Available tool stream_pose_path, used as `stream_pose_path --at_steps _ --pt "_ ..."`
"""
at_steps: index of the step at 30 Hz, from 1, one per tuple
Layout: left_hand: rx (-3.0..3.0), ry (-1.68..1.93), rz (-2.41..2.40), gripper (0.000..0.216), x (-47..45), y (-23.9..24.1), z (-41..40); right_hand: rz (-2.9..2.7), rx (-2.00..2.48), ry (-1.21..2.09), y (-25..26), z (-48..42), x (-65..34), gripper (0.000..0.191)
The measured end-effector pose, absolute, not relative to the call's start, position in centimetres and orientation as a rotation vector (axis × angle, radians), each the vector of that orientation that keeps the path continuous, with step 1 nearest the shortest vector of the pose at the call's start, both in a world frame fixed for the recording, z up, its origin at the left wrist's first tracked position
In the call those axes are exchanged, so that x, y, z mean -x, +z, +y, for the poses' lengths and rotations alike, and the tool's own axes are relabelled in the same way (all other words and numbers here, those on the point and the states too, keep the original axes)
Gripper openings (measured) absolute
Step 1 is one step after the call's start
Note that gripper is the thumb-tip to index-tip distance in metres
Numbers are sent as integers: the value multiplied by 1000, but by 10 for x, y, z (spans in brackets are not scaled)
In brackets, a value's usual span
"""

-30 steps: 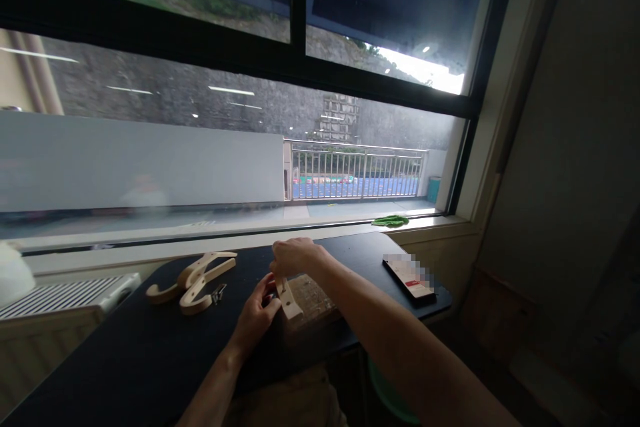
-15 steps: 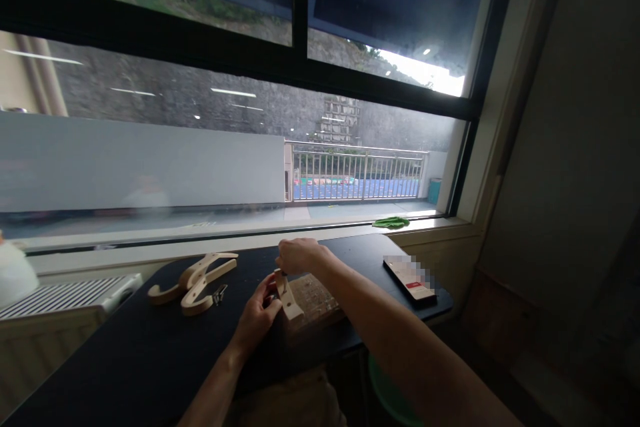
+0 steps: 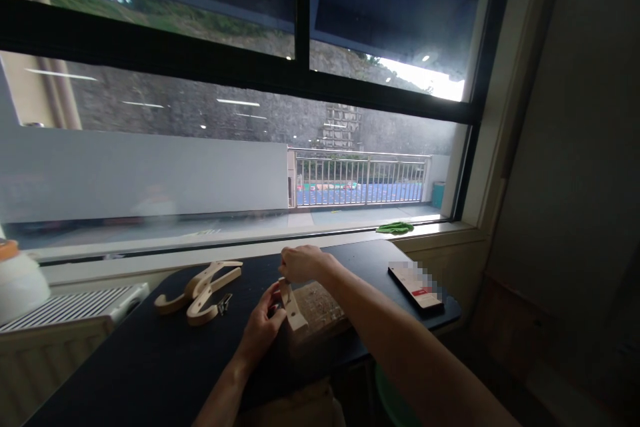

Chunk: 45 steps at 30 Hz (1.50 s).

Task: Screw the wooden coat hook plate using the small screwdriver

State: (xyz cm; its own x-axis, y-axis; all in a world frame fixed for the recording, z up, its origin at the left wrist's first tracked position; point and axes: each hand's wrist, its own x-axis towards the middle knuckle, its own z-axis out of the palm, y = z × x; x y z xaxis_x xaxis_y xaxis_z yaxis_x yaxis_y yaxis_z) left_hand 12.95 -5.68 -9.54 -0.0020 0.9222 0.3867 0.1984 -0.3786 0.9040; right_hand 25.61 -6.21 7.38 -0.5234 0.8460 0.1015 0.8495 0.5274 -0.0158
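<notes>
A pale wooden strip (image 3: 293, 307) with a hole in it lies tilted on a wooden block (image 3: 320, 310) near the front edge of the black table (image 3: 125, 360). My left hand (image 3: 265, 327) is curled around the strip's left side and steadies it. My right hand (image 3: 303, 262) is closed in a pinch over the strip's far end, holding something small that I cannot make out.
Two curved wooden pieces (image 3: 200, 287) and a small metal clip (image 3: 224, 305) lie on the table to the left. A flat box (image 3: 416, 285) rests at the table's right end. A radiator (image 3: 60, 310) stands at the left, a green cloth (image 3: 395, 228) on the windowsill.
The hands and the strip stay in much the same place. The view has shifted slightly, so everything sits a little lower and to the right in the picture.
</notes>
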Motion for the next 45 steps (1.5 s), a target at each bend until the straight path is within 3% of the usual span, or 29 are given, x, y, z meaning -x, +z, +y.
stream_pose_path --at_steps 45 --pt "-1620 1400 1145 57 -128 -98 -54 -2482 1422 -169 51 -60 -248 31"
